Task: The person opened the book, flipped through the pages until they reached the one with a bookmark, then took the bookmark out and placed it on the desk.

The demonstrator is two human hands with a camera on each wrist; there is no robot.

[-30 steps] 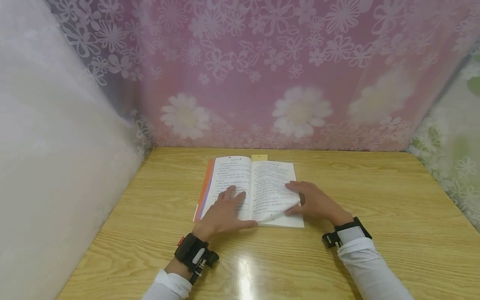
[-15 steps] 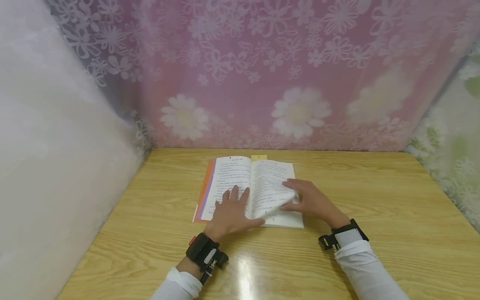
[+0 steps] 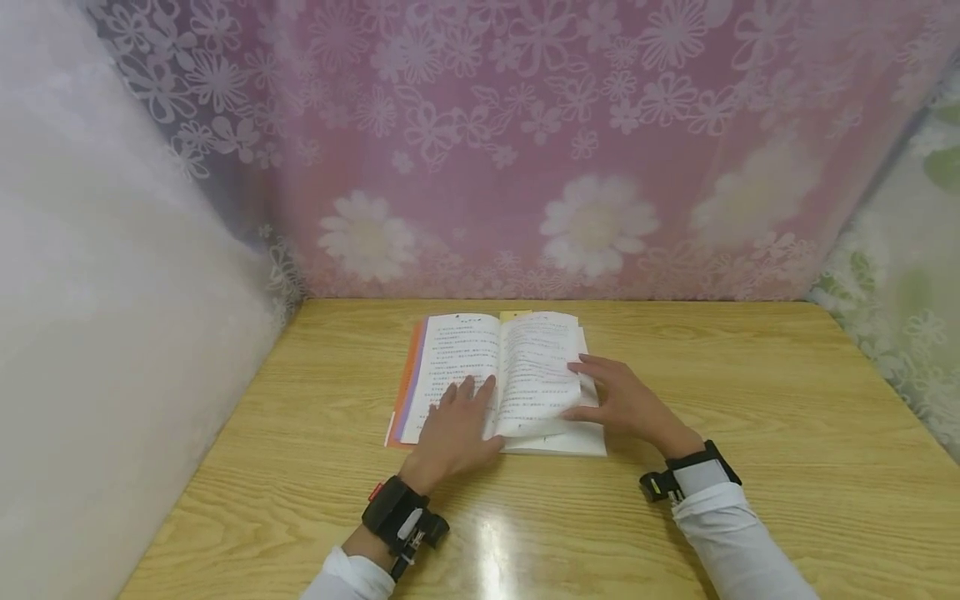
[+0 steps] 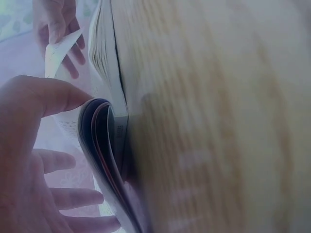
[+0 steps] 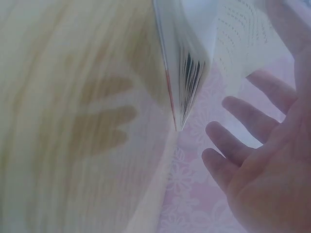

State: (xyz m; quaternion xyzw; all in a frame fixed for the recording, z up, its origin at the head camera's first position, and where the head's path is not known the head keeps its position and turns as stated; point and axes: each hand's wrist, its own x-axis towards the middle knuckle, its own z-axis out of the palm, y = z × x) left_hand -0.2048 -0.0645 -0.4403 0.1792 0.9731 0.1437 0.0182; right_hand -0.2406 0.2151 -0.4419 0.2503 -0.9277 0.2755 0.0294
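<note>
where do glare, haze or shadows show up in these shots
Head view: a bright glare streak on the table, nearer the wearer than the book; left wrist view: a bluish cast on the left side, table grain soft and blurred; right wrist view: hazy and washed-out, with dark finger-shaped patches, likely shadows or reflections.

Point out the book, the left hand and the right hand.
Book (image 3: 534,367): head view, on its right-hand printed page.
Left hand (image 3: 456,427): head view, on its back.
Right hand (image 3: 636,406): head view, on its back.
</note>
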